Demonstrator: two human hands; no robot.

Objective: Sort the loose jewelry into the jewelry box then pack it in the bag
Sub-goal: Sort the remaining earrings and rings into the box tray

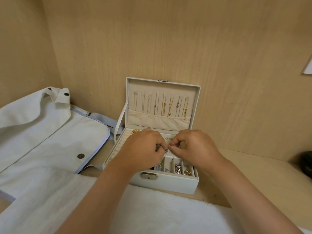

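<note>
A white jewelry box (168, 184) stands open against the wooden back wall, its lid (162, 105) upright with several necklaces hanging inside. Rings and earrings lie in the small front compartments (178, 168). Over the tray, my left hand (143, 149) and my right hand (195, 147) meet, each pinching a small silver piece of jewelry (167, 150) between fingertips. A gold piece (135, 131) lies at the tray's back left. The white fabric bag (42, 141) lies flat to the left of the box.
A white towel (160, 211) covers the shelf in front of the box. A dark round object (306, 162) sits at the right edge. A white paper corner (308, 66) is on the right wall. Wooden walls close in behind and to the left.
</note>
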